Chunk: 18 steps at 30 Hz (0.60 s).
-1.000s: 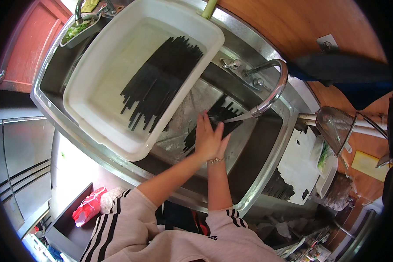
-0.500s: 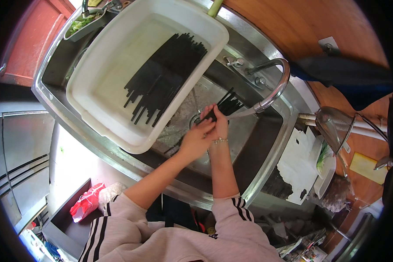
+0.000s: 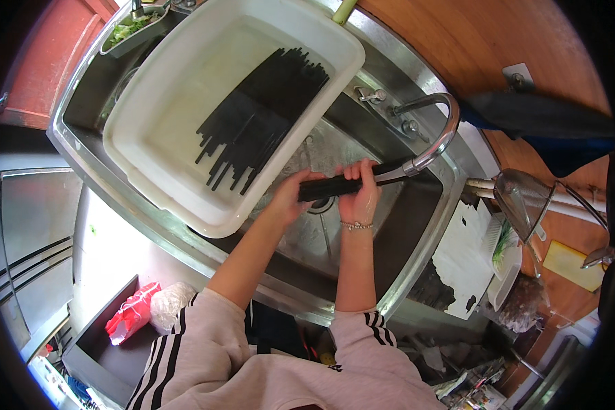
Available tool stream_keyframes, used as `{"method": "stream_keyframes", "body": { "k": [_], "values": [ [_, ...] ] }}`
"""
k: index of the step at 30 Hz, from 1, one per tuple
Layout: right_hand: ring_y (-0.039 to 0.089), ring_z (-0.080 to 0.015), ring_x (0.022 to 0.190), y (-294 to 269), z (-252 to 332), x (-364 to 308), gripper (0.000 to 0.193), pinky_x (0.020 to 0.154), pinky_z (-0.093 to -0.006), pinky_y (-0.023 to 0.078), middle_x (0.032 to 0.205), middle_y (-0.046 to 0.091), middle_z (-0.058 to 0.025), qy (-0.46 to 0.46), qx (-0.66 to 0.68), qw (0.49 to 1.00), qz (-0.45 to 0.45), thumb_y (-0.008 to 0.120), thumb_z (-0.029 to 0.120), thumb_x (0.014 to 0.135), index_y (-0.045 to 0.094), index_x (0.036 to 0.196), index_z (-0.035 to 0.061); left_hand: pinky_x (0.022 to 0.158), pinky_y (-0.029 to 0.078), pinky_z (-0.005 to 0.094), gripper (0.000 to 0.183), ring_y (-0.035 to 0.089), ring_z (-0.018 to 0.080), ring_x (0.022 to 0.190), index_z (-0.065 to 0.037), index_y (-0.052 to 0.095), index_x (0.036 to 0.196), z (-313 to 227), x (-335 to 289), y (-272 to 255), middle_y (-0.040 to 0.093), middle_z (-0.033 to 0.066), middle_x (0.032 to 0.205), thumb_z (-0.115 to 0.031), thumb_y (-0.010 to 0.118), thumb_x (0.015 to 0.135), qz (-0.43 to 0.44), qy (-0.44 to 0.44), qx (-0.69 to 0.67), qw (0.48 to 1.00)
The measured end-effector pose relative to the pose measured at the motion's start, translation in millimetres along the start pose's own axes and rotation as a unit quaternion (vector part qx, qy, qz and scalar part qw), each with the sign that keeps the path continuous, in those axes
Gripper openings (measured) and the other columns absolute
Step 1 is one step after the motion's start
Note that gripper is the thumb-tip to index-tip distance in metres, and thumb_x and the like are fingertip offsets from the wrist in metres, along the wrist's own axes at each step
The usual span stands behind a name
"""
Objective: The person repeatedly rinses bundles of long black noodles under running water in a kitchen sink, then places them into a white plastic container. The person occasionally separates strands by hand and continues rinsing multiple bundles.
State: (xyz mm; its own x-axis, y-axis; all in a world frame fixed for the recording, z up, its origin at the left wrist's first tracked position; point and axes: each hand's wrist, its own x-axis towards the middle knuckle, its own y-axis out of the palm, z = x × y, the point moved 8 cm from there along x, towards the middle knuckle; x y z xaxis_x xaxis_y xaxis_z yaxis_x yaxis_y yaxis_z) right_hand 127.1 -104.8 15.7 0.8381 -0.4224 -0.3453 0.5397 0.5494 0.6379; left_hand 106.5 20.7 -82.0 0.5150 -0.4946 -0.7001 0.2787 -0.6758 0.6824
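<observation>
A bundle of black chopsticks point(image 3: 329, 188) lies nearly level across both hands, over the sink basin and in front of the faucet point(image 3: 444, 130). My right hand point(image 3: 359, 198) wraps its fingers round the middle of the bundle. At the bundle's left end, my left hand point(image 3: 290, 198) closes against it, its fingers partly hidden. The right-hand tips of the chopsticks reach the faucet's spout, and the water stream itself is hard to make out. Many more black chopsticks point(image 3: 260, 116) lie side by side in shallow water in a white tub point(image 3: 178, 212) to the left.
The tub rests across the steel sink point(image 3: 406, 263), covering its left part. A small strainer with green scraps point(image 3: 130, 29) sits at the far left corner. To the right hang a wire-mesh strainer point(image 3: 519, 198) and a dark cloth point(image 3: 560, 130). A red bag point(image 3: 133, 314) lies near the left.
The chopstick bundle has turned from slanting up and away to nearly level. My left hand has moved left to the bundle's end, and my right hand has shifted slightly right.
</observation>
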Motion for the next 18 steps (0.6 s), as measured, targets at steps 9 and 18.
{"method": "stream_keyframes", "body": {
  "k": [9,18],
  "values": [
    [0.03,-0.0113,0.053,-1,1,13,0.041,0.066,-0.029,0.036,0.057,0.033,0.0015,0.091,0.062,0.975,0.191,0.047,0.035,0.095,0.037,0.062,0.0131,0.076,0.048,0.0272,0.042,0.062,0.0148,0.086,-0.002,0.064,0.104,1,-2,30,0.066,0.0072,0.098,-0.041,0.056,0.091,0.239,-0.048,0.382,0.892],
    [0.04,-0.0166,0.071,14,-41,-3,0.035,0.079,-0.0334,0.038,0.073,0.04,-0.003,0.198,0.084,0.926,0.311,0.049,0.035,0.088,0.043,0.064,0.0106,0.062,0.049,0.0326,0.024,0.063,0.0156,0.07,0.0,0.06,0.085,38,-40,35,0.065,0.0051,0.076,-0.021,0.07,0.08,0.334,-0.146,0.328,0.872]
  ]
}}
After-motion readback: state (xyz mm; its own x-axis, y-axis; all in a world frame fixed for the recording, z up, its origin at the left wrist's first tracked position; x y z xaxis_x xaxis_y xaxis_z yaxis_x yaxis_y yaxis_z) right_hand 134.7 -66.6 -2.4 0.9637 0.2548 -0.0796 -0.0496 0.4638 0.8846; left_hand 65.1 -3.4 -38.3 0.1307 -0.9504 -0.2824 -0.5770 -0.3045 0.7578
